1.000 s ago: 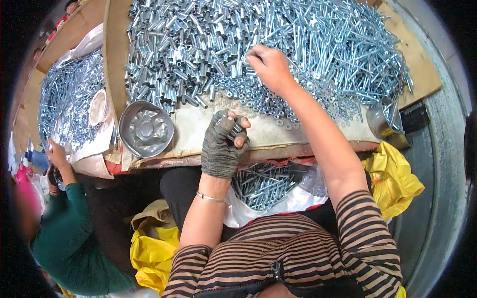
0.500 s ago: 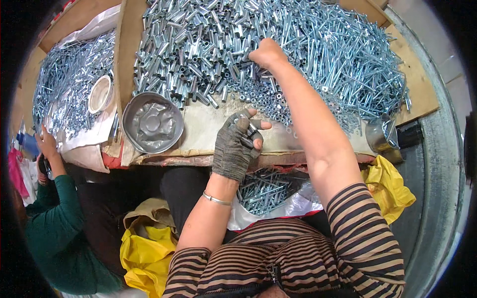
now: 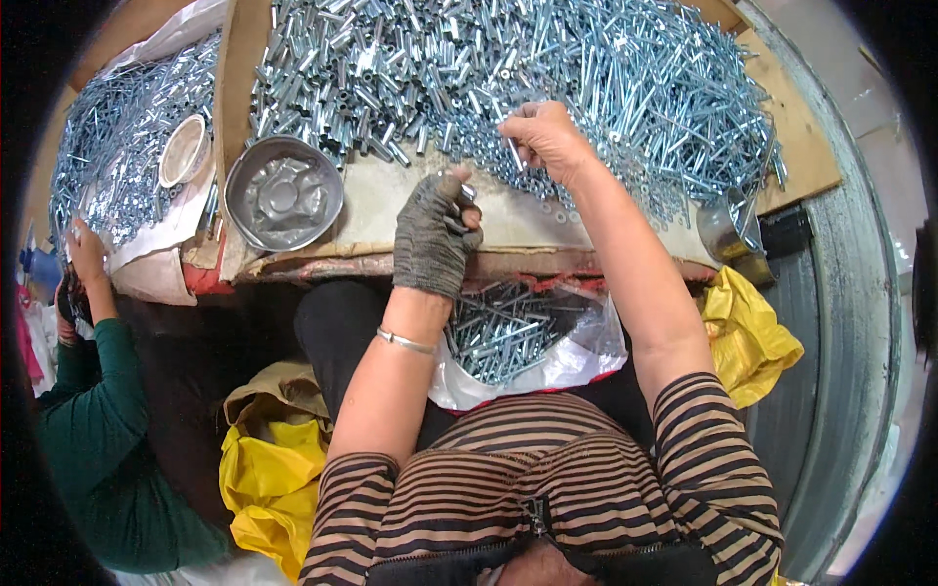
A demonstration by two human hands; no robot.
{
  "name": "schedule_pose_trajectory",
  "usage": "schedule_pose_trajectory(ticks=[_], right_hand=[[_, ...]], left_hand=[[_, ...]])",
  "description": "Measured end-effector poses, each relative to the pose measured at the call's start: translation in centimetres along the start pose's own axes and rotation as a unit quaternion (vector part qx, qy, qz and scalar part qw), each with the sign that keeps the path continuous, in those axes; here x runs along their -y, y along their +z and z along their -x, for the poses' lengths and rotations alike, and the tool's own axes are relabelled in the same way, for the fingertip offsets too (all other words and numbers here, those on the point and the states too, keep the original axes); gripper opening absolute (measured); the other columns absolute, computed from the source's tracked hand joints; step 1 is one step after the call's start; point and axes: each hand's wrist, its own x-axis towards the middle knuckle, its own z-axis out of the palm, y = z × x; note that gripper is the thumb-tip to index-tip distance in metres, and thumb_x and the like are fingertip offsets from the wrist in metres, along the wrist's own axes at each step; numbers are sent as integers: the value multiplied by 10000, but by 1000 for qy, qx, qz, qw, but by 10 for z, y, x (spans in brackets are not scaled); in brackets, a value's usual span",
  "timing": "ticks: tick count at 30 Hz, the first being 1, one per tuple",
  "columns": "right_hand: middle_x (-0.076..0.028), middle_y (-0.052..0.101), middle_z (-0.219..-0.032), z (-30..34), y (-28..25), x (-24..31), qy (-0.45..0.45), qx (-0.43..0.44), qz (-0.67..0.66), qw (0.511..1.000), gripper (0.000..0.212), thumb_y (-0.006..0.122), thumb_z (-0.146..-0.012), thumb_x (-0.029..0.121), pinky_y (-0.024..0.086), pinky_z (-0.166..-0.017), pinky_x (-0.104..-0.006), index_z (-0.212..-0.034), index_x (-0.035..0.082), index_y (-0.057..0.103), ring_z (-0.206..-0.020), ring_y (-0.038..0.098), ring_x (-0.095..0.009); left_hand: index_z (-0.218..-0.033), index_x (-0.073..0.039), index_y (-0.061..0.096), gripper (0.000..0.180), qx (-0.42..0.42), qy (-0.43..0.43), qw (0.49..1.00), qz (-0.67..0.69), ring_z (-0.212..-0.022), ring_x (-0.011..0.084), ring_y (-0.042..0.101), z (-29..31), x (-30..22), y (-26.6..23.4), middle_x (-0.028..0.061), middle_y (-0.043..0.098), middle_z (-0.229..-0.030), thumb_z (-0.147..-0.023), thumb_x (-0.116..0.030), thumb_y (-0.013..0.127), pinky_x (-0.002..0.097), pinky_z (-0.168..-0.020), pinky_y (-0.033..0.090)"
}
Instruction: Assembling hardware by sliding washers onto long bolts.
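Note:
My left hand point(image 3: 432, 234), in a grey fingerless glove, is closed around short shiny metal sleeves point(image 3: 467, 192); their ends stick out by the thumb and fingers. Bare and pinched, my right hand point(image 3: 549, 139) holds a slim shiny metal piece point(image 3: 516, 156) pointing downward; I cannot tell if it is a bolt or a sleeve. Small nuts point(image 3: 469, 135) lie just left of that hand, and flat washers point(image 3: 555, 210) lie below it. Behind spreads a heap of metal sleeves point(image 3: 366, 73), merging on the right into a heap of long bolts point(image 3: 664, 88).
A grey metal bowl point(image 3: 283, 239) stands left of my gloved hand. Finished-looking metal pieces point(image 3: 498, 337) lie in a white bag on my lap. A metal cup point(image 3: 728, 225) sits at the right edge. A co-worker's hand point(image 3: 88, 256) works beyond the wooden divider point(image 3: 234, 88).
My right hand has come back from the sleeve heap toward me, with a slim metal piece now showing in its fingers. My left hand stays closed and has turned slightly.

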Motion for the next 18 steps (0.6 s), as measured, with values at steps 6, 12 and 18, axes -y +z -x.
schedule_pose_trajectory(ticks=[6,12,18], right_hand=[[-102,620,-723,94,3,-1,-109,-28,-117,987,135,605,-803,79,433,-408,-246,-868,-26,551,-529,593,-139],[-200,625,-931,159,-7,-12,-196,-28,-227,954,207,447,-964,205,561,-651,-347,-1018,8,476,-753,659,-251],[-210,620,-978,180,-11,-11,-249,-52,-262,931,215,450,-970,199,563,-713,-353,-1011,-10,475,-816,660,-255]], left_hand=[[-1137,-16,534,343,175,-46,982,63,-637,156,493,0,1,-6,52,551,-818,-888,-250,563,261,-492,382],[-1099,-30,536,307,242,-90,961,96,-637,170,492,12,10,0,79,540,-838,-915,-274,516,275,-544,411],[-1053,-38,539,252,229,-108,963,89,-603,182,516,26,17,7,119,561,-869,-923,-251,505,259,-529,425]])
